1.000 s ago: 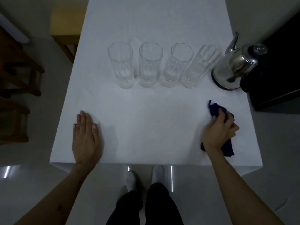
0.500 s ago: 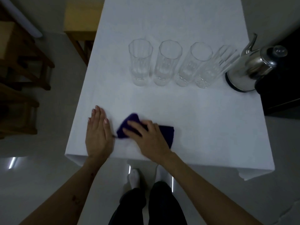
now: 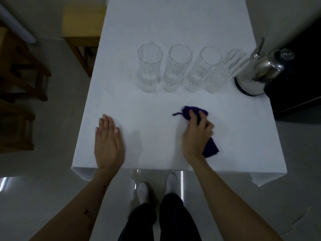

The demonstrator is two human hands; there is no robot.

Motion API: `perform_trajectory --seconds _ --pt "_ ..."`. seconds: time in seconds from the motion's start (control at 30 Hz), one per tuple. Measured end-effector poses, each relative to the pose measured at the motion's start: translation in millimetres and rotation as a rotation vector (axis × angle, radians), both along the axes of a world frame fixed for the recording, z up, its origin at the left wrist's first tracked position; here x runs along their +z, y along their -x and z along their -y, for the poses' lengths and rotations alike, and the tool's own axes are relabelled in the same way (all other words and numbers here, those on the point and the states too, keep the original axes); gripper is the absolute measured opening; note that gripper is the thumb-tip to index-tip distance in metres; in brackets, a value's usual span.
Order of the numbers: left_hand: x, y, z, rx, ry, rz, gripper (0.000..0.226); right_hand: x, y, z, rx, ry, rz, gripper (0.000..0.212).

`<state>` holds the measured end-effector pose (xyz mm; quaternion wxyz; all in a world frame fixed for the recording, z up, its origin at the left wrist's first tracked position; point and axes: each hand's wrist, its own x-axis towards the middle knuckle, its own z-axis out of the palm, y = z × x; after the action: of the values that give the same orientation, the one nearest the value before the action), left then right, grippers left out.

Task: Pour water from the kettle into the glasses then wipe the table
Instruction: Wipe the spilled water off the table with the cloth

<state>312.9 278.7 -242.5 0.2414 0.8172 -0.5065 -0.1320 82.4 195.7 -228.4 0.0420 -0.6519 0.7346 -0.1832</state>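
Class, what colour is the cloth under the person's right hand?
Dark purple-blue; the cloth shows best in the head view, on the white table.

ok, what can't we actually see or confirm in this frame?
Head view only:
- Water level in the four glasses: clear glass, dim light, cannot tell.
- Rightmost glass: blurred, rim runs into the kettle.
- Kettle handle: lost against the dark cabinet.
- Cloth: mostly covered by the right hand.
- Wet spots on the table: none discernible.
- Left hand: palm side hidden.
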Motion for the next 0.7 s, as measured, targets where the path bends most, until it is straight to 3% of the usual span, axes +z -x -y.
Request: perform_trajectory --seconds 0.17,0.27,0.4,0.5,0.7 --pt "1 -1 -1 -0.027 -0.024 0.024 0.059 -7 -9 -47 0.786 0.015 -0.051 0.062" --pt "3 1 0 -0.047 -0.063 0.064 0.061 -13 45 -60 0.961 -0.011 -0.096 0.078" --pt "9 9 4 -0.108 -0.085 0.154 0.063 -14 119 -59 0.803 -0.001 -0.118 0.085" --pt "15 35 14 -0.242 -0.083 0.146 0.062 -16 153 -45 0.569 0.072 -0.037 0.069" --pt "34 149 68 -0.519 -0.005 -0.063 0.059 6 192 -7 0.011 0.196 0.257 0.039"
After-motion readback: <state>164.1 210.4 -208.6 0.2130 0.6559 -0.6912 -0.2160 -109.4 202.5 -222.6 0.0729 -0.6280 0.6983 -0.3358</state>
